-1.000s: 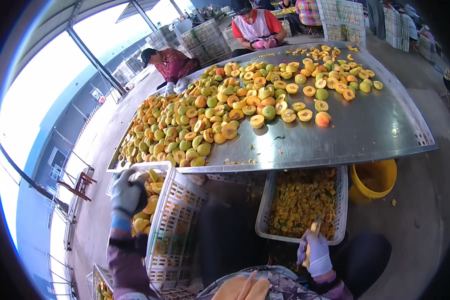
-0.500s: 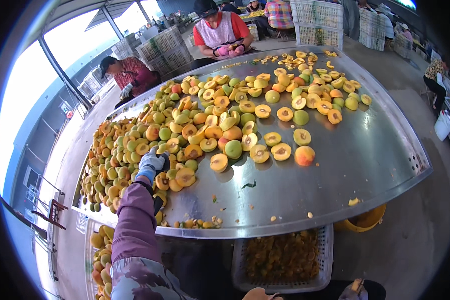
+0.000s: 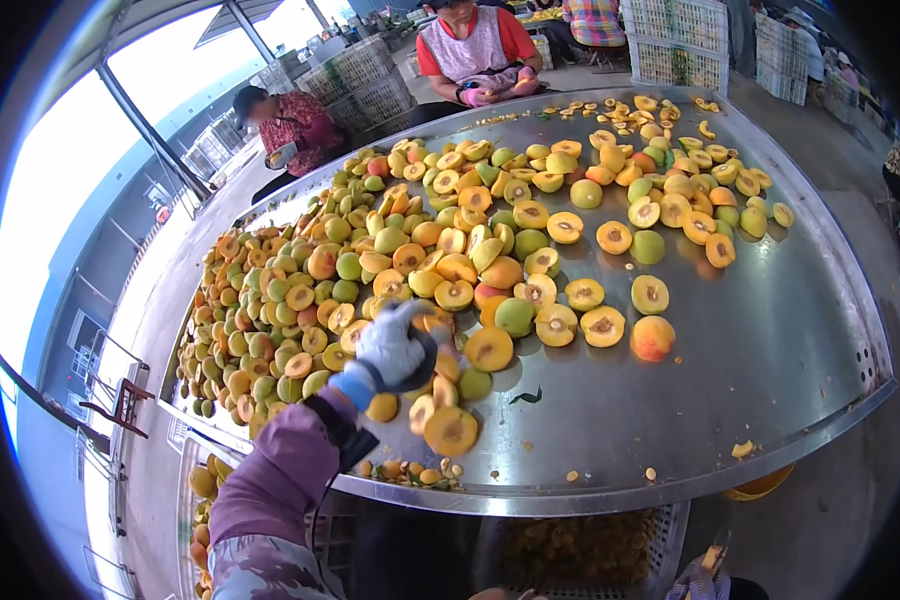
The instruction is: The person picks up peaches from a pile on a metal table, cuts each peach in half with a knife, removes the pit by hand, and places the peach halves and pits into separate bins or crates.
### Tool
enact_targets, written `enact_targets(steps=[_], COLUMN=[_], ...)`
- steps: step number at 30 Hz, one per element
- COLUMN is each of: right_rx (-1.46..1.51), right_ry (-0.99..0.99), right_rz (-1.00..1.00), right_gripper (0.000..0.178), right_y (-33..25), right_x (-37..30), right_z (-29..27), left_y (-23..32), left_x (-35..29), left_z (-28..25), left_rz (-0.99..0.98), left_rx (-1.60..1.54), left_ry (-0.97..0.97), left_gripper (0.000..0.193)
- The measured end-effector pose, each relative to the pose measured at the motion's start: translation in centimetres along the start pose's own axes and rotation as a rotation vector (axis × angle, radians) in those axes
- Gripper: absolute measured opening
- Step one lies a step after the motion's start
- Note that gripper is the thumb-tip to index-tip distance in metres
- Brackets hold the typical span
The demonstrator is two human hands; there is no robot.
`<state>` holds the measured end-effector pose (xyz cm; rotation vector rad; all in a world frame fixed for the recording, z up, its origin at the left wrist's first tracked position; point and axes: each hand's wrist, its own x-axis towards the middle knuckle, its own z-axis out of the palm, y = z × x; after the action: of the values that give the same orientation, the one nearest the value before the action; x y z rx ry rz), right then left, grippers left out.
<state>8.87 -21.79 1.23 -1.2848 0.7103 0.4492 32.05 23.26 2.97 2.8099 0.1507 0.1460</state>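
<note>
My left hand (image 3: 395,345), in a pale grey-blue glove with a dark palm side, is over the near edge of a big heap of halved yellow peaches (image 3: 300,290). Its fingers are blurred but look apart and curved over the fruit. Cut halves lie against it, among them a large peach half (image 3: 451,431) below the hand and another peach half (image 3: 489,349) to its right. At the lower edge, partly cut off, my gloved right hand (image 3: 695,583) appears closed around a wooden-handled tool (image 3: 712,560).
The metal table (image 3: 610,430) has a raised rim, with pits and scraps along its near side. Under it stand a crate of dark scraps (image 3: 670,545), a crate of peaches (image 3: 202,485) and a yellow bucket (image 3: 760,485). Two people (image 3: 475,50) (image 3: 295,135) sit across the table.
My left hand has swept right and toward me, out of the heap. Several peach halves have shifted with it onto the bare metal. The whole view has turned slightly.
</note>
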Motion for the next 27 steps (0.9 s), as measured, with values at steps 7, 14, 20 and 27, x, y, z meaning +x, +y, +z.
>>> enact_targets(steps=[7,14,20,27], right_rx=[0.017,-0.041,0.021,0.148], right_ry=[0.055,0.121,0.019,-0.051], right_rz=[0.018,0.063,0.007,-0.004], right_gripper=[0.012,0.011,0.008,0.012], right_y=[0.8,0.9,-2.0,0.4], right_x=[1.3,1.5,0.7,-1.1], right_z=[-0.9,-1.9,-0.2,-1.4], left_y=[-3.5,-2.9,1.4,8.4], left_x=[16.8,24.4,16.6,4.7], left_z=[1.0,6.9,7.7,8.3], left_rz=[-0.030,-0.101,0.264,0.465], left_rx=[0.177,0.277,0.131,0.113], left_ry=[0.148,-0.169,-0.212,-0.204], left_gripper=[0.057,0.074,0.046,0.042])
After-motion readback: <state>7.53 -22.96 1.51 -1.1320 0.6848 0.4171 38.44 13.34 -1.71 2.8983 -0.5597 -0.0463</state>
